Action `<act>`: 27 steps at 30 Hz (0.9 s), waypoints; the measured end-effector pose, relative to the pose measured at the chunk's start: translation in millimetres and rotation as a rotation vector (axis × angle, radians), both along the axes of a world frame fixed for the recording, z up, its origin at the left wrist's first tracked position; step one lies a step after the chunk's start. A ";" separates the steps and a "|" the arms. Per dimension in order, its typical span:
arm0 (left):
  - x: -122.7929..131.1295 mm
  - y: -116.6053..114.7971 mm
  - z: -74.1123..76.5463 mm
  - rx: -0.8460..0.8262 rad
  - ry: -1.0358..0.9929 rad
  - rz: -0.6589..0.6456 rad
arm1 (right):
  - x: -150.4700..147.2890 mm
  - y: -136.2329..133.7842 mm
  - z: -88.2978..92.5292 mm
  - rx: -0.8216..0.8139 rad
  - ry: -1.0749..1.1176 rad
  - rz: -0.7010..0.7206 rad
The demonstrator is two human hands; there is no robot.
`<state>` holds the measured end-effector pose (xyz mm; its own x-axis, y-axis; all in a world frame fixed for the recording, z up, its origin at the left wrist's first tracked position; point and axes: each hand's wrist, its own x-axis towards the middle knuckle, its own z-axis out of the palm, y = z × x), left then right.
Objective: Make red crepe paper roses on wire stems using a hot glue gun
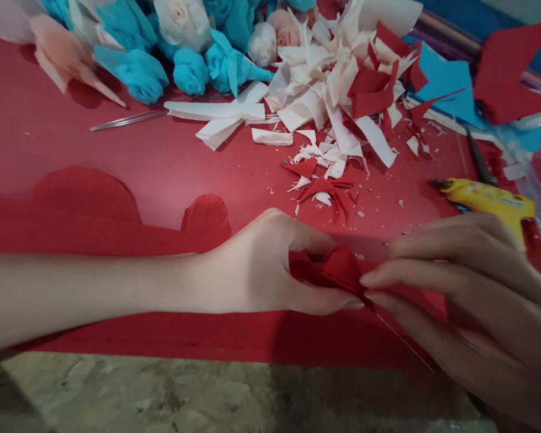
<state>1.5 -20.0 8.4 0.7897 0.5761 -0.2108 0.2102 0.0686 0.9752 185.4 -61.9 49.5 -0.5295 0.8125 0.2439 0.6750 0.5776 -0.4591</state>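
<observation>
My left hand point(270, 264) is curled around a red crepe-paper flower point(342, 267), with thumb and index finger on either side of it. At the flower's base, the fingertips of my right hand point(460, 288) are pinched together. A thin wire point(403, 337) slants from that base down beneath my right hand. Whatever lies between the right fingertips is partly hidden. Behind my left wrist is a red crepe-paper piece point(207, 213) with a rounded top. Another rounded red piece point(85, 198) lies farther left, partly covered by my forearm.
A yellow glue gun point(487, 198) lies just beyond my right hand. White and red paper scraps point(333, 102) are heaped at the back. Blue crepe-paper roses point(139, 72), with white and peach ones, lie back left near thin metal wires point(126, 120). The red table's edge runs close to me.
</observation>
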 end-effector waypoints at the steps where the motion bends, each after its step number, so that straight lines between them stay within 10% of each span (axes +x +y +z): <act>1: 0.0 0.0 -0.3 -0.005 0.003 -0.007 | 0.3 -0.5 -0.4 -0.001 -0.018 0.005; 27: -0.4 -0.5 0.5 0.000 -0.027 -0.015 | 7.2 2.1 -2.8 0.095 -0.043 -0.052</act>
